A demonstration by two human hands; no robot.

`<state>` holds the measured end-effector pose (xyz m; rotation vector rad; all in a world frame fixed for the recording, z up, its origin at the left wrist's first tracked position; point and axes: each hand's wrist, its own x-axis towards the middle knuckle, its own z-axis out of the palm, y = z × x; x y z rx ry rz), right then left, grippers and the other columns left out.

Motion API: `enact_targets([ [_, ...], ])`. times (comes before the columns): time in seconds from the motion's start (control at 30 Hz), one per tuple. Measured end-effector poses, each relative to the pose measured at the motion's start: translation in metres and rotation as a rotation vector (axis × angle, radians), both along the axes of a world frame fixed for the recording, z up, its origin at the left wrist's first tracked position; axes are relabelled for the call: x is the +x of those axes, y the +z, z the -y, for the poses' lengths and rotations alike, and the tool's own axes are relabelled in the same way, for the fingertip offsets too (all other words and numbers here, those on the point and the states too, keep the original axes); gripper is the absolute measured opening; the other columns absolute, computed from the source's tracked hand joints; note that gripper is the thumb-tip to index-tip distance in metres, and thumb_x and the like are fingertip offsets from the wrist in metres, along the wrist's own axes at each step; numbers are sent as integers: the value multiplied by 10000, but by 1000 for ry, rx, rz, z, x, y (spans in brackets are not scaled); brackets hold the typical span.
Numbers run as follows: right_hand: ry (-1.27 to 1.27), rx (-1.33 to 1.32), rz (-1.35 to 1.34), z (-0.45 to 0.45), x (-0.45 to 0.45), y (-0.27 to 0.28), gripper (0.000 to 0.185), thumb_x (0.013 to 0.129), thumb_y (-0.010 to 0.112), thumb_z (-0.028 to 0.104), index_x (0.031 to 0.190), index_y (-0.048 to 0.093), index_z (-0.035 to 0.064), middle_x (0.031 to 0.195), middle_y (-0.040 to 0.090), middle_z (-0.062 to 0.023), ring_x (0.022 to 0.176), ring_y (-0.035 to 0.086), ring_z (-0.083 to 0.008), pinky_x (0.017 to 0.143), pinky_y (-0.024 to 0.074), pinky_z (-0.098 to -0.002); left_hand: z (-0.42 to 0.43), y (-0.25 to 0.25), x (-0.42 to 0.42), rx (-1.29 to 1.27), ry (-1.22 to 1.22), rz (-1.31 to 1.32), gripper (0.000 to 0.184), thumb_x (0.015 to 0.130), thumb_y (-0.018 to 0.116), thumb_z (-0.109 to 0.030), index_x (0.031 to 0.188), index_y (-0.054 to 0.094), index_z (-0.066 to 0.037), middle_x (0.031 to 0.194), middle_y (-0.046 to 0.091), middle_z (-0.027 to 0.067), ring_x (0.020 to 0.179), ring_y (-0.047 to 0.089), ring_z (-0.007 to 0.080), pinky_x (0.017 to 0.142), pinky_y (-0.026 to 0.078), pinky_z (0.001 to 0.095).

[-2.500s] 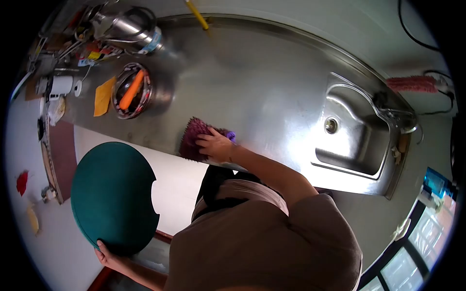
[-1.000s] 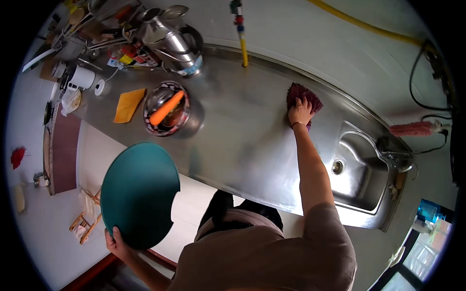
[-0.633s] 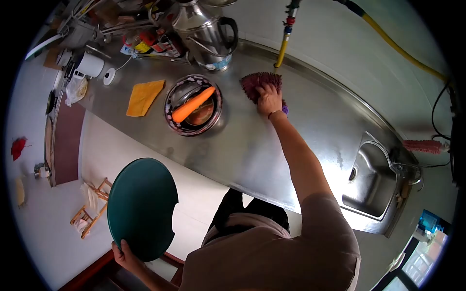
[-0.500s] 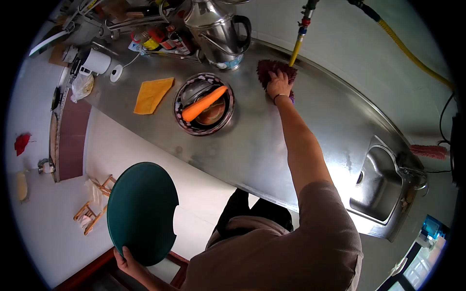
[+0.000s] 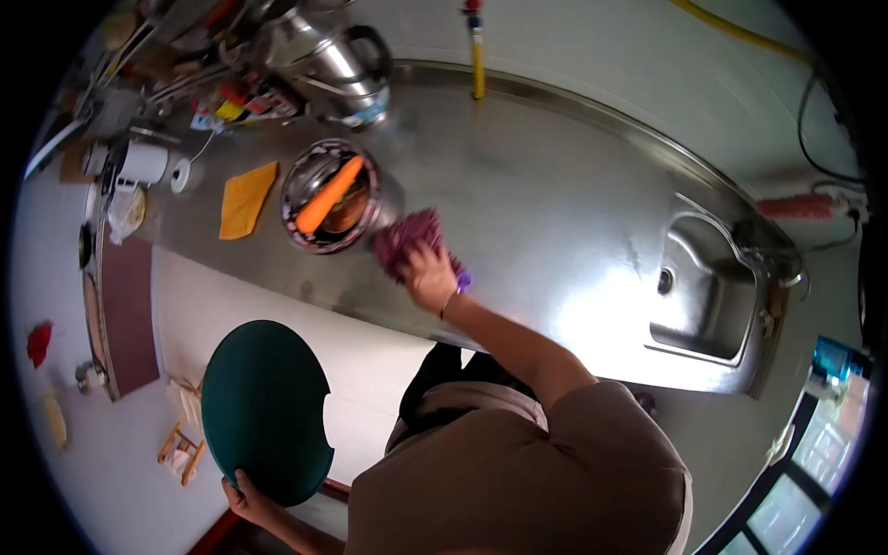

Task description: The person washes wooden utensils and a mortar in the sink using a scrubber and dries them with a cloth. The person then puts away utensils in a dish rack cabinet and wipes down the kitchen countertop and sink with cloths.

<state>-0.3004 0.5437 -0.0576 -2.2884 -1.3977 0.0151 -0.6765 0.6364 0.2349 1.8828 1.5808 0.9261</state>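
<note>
Low at the left, my left hand [image 5: 242, 493] grips the bottom rim of a round dark green board [image 5: 264, 407], thumb on its face. The board hangs off the front of the counter and has a notch in its right side. Against the steel counter, my right hand [image 5: 431, 280] presses a shaggy maroon cleaning cloth [image 5: 407, 239], its fingers closed over it. A bit of purple shows beside the wrist. Left of the cloth, close by, stands a dark patterned bowl [image 5: 293, 215], holding a carrot [image 5: 330, 195] on top of metal dishes.
An orange cloth [image 5: 248, 201] lies flat left of the bowl. Behind are a steel kettle [image 5: 333, 65] and a rack with bottles [image 5: 242, 100]. A sink [image 5: 703, 277] is set in the counter's right end. A yellow hose [image 5: 478, 69] meets the back edge.
My right hand has swept the maroon cloth from the back of the counter toward the front, near the bowl. The view has shifted right. My left hand still holds the green board.
</note>
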Motion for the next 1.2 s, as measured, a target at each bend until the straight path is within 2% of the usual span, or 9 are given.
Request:
enact_targets([
  [0.17, 350, 12, -126, 95, -16, 11, 298, 728, 554, 239, 998, 643, 150, 1226, 492, -94, 1202, 389, -274, 977, 292, -547, 12, 8, 36, 77, -27, 52, 190, 882, 555, -200, 883, 590, -13, 785, 564, 23, 734, 479, 105, 705, 386, 252],
  [0.3, 249, -10, -115, 174, 27, 11, 305, 704, 579, 247, 991, 650, 171, 1227, 496, -77, 1198, 401, -249, 986, 296, -527, 23, 10, 59, 62, -70, -9, 289, 873, 578, -266, 930, 604, 16, 845, 591, 48, 743, 510, 131, 700, 410, 262],
  [0.53, -553, 8, 112, 279, 158, -3, 290, 671, 613, 193, 957, 637, 153, 1174, 525, -84, 1156, 435, -276, 964, 304, -483, 66, 7, 128, 25, -200, 168, 254, 883, 564, -244, 911, 601, 6, 783, 589, 50, 706, 523, 121, 663, 417, 243],
  [0.67, -853, 45, 111, 349, 164, 6, 301, 672, 593, 154, 969, 623, 118, 1205, 513, -106, 1178, 417, -290, 963, 307, -486, 82, 8, 150, -35, -248, 238, 231, 886, 559, -220, 914, 601, 5, 813, 591, 43, 726, 520, 115, 680, 412, 238],
  [0.77, -781, 0, 37, 379, 119, 10, 331, 658, 602, 145, 987, 595, 107, 1219, 487, -123, 1193, 394, -316, 952, 311, -487, 87, 4, 160, -40, -283, 260, 215, 887, 556, -203, 913, 602, 5, 818, 588, 32, 728, 511, 107, 687, 404, 231],
  [0.93, -406, -42, -18, 438, 45, 20, 315, 630, 621, 180, 939, 613, 119, 1155, 512, -112, 1159, 434, -312, 958, 316, -494, 97, 7, 180, -22, -316, 216, 192, 889, 548, -180, 917, 599, 3, 812, 579, 22, 734, 499, 93, 685, 396, 225],
  [1.07, -646, -12, 23, 463, 63, 4, 264, 658, 615, 97, 921, 597, 86, 1086, 535, -143, 1041, 497, -336, 870, 410, -437, 88, -1, 176, -51, -386, 246, 161, 885, 550, -159, 920, 599, -10, 816, 573, 19, 747, 488, 87, 696, 389, 221],
  [1.17, -1053, -26, -232, 473, 107, -19, 235, 719, 550, 75, 953, 564, 60, 1014, 577, -167, 940, 551, -359, 759, 469, -391, 86, -6, 172, -58, -401, 258, 140, 880, 557, -146, 922, 598, -19, 820, 571, 15, 753, 486, 83, 709, 389, 219],
  [1.2, -1018, -22, -224, 465, 117, -19, 235, 719, 550, 75, 953, 564, 60, 1014, 577, -167, 940, 551, -359, 759, 469, -391, 87, -6, 169, -55, -409, 252, 132, 877, 562, -142, 923, 597, -22, 820, 570, 11, 754, 486, 80, 716, 390, 219],
])
